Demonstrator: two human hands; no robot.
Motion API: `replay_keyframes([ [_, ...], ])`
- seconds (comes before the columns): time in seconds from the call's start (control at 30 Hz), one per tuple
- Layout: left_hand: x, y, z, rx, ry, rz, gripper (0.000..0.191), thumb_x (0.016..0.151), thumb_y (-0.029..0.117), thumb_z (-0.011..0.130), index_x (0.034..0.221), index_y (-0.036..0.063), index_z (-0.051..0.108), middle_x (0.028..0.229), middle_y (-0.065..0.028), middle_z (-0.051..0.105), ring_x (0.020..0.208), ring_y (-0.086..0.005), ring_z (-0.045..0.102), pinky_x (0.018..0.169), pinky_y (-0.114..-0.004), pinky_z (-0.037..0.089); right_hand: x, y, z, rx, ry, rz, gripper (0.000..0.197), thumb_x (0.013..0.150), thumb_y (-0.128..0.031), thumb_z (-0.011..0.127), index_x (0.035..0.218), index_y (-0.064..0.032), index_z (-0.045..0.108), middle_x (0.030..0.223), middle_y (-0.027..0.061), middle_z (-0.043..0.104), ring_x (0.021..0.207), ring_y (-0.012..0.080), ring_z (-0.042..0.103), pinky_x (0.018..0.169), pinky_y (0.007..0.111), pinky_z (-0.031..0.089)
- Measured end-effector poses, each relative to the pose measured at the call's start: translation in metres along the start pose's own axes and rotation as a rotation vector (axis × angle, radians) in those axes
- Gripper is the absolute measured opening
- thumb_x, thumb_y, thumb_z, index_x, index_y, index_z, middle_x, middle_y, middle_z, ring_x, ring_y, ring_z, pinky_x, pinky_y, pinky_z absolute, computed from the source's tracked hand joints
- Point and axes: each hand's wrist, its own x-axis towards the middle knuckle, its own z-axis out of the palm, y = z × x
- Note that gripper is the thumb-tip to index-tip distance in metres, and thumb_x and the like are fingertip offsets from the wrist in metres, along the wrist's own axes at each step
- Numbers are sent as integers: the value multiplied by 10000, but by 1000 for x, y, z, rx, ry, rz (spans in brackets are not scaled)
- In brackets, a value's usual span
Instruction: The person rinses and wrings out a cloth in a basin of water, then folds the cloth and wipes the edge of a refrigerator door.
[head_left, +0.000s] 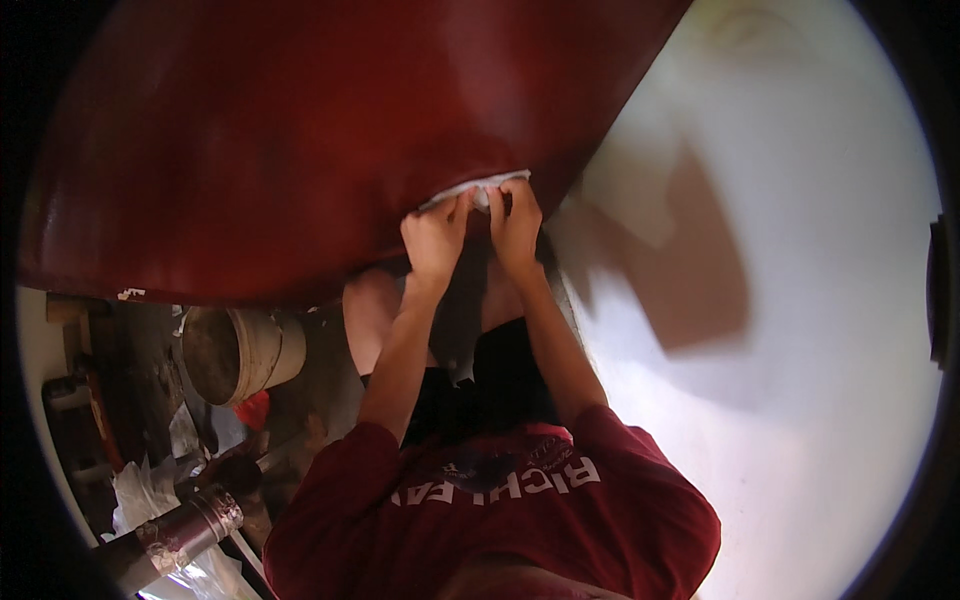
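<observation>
Both my hands meet at the near edge of a large, glossy dark-red surface (285, 135), which looks like a table top. Between them is a thin white cloth or paper (491, 181), lying along that edge. My left hand (436, 236) pinches its left part, with the thumb towards the middle. My right hand (516, 221) grips the right part with bent fingers, close beside the left thumb. The fingertips partly cover the white piece, so its full shape is hidden.
Close on my right stands a white wall (810, 420) with shadows on it. Below the red surface at left, a dirty white bucket (289, 349) lies tipped on its side. Nearer are a dark pipe (187, 525) with a worn joint, clear plastic sheeting (139, 495) and a red scrap (253, 409).
</observation>
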Motion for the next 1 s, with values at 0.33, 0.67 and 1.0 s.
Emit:
replay_keyframes([
  [0.33,41,68,5,-187,62,-54,278,887,192,645,717,-23,693,493,-168,449,396,-98,336,380,-283,317,47,-23,-19,82,48,52,194,892,-107,583,983,-3,447,899,134,452,759,235,475,672,333,420],
  [0.67,52,93,44,-347,-19,-41,184,886,169,642,875,6,726,654,-132,661,519,-68,537,485,-270,440,94,14,-49,-68,144,-4,240,805,-81,613,982,-20,463,932,154,464,822,283,479,759,392,418],
  [1.0,-85,-60,99,-234,-488,-164,319,918,237,585,741,-23,638,648,-211,577,550,-364,581,472,-376,430,-80,149,-32,-260,-359,319,173,820,-152,613,865,14,622,897,211,611,813,366,612,717,422,489],
])
